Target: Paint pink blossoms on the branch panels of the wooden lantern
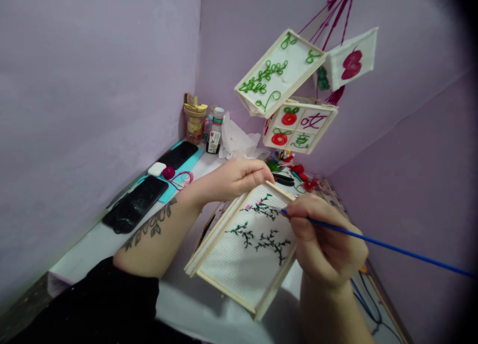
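A wooden-framed lantern (239,264) with a white textured panel is tilted in the middle, marked with dark green branches and a few pink spots. My left hand (248,177), its fingers curled, grips the frame's top edge. A thin brush with a long blue handle (392,245) is pinched in my right hand (323,237), which lies by the panel's right edge. The brush's front end is over the upper branches; its fine tip is too small to make out clearly.
Decorated lanterns (300,127) hang on purple cords at the upper right. Two dark phones (136,203), a white case (157,169) and a magenta yarn ball (169,172) lie at left. Bottles (213,141), a cup (194,125), crumpled white paper (239,137) and black-handled pliers (284,179) stand or lie behind.
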`<state>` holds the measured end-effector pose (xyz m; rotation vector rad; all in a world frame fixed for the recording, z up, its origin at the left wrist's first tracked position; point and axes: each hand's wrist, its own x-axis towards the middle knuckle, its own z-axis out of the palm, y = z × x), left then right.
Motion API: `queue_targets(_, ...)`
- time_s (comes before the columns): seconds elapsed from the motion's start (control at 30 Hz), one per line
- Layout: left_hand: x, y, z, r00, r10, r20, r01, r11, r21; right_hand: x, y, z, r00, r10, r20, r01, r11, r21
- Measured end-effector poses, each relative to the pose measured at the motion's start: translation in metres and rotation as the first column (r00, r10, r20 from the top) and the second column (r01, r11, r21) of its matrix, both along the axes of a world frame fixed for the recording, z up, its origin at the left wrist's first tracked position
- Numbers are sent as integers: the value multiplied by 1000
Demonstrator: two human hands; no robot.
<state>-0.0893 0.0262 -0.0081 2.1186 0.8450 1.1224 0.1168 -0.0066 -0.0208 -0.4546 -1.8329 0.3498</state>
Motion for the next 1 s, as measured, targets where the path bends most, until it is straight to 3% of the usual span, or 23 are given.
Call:
queue_targets(0.17,0,0,1,1000,3,-1,-3,1000,4,1,1,0,993,-2,-116,2,1000,5)
queue_targets(0.53,0,0,1,1000,5,-10,-5,1000,-15,1,2,-5,1000,0,3,0,1000,28)
queue_targets(1.0,0,0,1,1000,-1,-11,1,1000,13,1,3,-5,1000,15,14,-16,999,29)
